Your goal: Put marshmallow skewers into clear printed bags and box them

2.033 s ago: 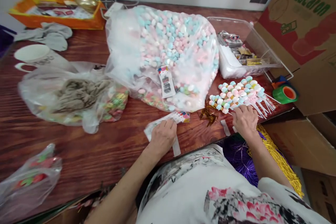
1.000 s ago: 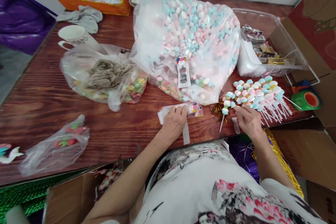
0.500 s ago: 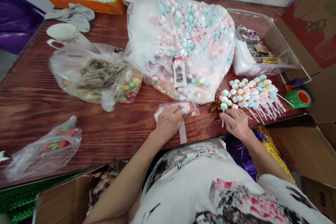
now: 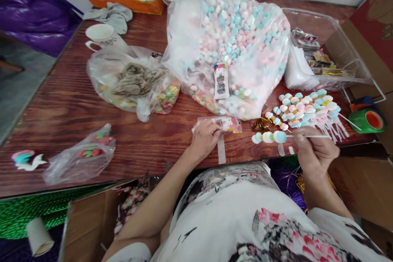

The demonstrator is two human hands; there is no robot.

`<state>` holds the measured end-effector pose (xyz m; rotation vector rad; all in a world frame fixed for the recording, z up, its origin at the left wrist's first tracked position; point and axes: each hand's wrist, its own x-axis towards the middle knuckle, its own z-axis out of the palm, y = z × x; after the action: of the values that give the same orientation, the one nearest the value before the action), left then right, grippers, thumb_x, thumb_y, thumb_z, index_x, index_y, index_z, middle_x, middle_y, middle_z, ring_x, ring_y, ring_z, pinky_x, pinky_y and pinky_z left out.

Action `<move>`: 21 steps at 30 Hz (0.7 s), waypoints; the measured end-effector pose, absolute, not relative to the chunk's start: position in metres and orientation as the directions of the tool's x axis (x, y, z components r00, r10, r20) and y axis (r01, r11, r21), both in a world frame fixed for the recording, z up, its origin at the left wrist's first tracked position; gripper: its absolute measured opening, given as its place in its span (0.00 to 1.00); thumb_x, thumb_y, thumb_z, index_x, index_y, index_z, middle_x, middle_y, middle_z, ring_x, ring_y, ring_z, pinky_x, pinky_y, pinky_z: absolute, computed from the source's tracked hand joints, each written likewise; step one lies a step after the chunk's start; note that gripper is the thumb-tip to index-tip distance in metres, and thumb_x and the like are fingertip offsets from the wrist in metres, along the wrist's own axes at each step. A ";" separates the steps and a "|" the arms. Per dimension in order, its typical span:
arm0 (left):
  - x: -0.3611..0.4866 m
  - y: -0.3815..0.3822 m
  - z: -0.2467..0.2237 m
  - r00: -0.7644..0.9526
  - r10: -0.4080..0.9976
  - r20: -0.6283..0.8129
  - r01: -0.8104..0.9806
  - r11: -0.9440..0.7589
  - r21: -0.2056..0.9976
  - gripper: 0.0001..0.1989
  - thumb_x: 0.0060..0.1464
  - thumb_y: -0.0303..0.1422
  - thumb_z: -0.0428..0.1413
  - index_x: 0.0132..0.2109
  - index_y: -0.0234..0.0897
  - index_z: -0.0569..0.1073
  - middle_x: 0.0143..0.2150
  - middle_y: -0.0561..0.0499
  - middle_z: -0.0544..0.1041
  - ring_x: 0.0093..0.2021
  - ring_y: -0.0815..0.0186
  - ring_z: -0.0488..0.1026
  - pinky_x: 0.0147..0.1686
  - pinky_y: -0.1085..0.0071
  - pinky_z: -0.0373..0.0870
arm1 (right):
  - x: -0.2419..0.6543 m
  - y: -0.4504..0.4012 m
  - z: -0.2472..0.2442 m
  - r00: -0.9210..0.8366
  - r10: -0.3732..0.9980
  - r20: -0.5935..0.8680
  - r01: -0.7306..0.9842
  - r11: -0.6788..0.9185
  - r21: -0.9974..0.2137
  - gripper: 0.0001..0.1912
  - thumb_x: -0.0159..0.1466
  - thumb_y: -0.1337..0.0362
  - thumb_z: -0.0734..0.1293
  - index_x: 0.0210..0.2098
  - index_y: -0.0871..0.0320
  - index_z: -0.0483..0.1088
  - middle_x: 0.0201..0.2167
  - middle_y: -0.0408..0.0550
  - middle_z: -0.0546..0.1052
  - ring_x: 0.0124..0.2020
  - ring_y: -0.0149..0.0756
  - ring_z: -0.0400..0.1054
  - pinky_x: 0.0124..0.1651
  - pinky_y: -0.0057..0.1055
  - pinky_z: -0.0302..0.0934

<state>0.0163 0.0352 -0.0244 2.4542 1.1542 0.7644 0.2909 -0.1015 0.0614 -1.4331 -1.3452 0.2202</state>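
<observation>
My right hand (image 4: pixel 317 151) is closed on the white stick of a skewer of pastel marshmallow-like pieces (image 4: pixel 267 137), pinched between thumb and fingers. The skewer is held nearly level over the table's front edge, its pieces pointing left. My left hand (image 4: pixel 205 137) lies on the table with its fingers closed over the left end of small clear printed plastic bags (image 4: pixel 230 124). A strip of clear tape (image 4: pixel 221 150) runs from beneath the bags toward the table edge. Several more skewers (image 4: pixel 307 108) lie piled to the right, beside gold tinsel ties (image 4: pixel 260 123).
Behind my hands lies a big clear bag of pastel pieces (image 4: pixel 236 37) with a label stack (image 4: pixel 221 82) on it. A clear bin (image 4: pixel 353 57) and green tape roll (image 4: pixel 367 120) stand right. Leftward are another bag (image 4: pixel 101 73), a mug (image 4: pixel 102 37) and an orange box (image 4: pixel 123 3).
My right hand has lifted the skewer from beside the pile and swung it from upright to nearly level, moving right. My left hand stays on the bags. The camera view has shifted.
</observation>
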 end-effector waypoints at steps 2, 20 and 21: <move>0.012 0.030 -0.023 0.596 0.748 0.292 0.612 -0.659 0.437 0.10 0.60 0.33 0.53 0.35 0.36 0.77 0.32 0.47 0.75 0.35 0.62 0.70 0.38 0.66 0.67 | 0.276 -0.096 0.060 0.137 0.865 0.483 0.602 0.315 -0.734 0.04 0.63 0.68 0.66 0.36 0.53 0.73 0.29 0.44 0.77 0.30 0.34 0.71 0.34 0.33 0.66; 0.000 0.029 -0.025 0.418 0.879 0.227 0.427 -0.411 0.806 0.10 0.53 0.35 0.60 0.27 0.36 0.74 0.26 0.53 0.76 0.29 0.69 0.71 0.32 0.72 0.66 | 0.253 -0.063 0.055 0.598 0.722 0.347 0.068 0.385 -0.920 0.03 0.59 0.64 0.71 0.31 0.56 0.74 0.25 0.42 0.75 0.25 0.30 0.69 0.26 0.28 0.63; 0.000 0.029 -0.024 0.405 0.892 0.199 0.422 -0.376 0.825 0.10 0.53 0.35 0.61 0.27 0.36 0.74 0.26 0.53 0.76 0.28 0.69 0.70 0.32 0.72 0.66 | 0.249 -0.062 0.052 0.593 0.727 0.346 0.061 0.388 -0.920 0.03 0.59 0.64 0.71 0.31 0.56 0.74 0.25 0.42 0.75 0.25 0.30 0.69 0.26 0.28 0.62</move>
<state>0.0000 0.0290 -0.0238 1.9652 1.1178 0.8595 0.2486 -0.0624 0.0519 -1.1086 -0.8577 0.4976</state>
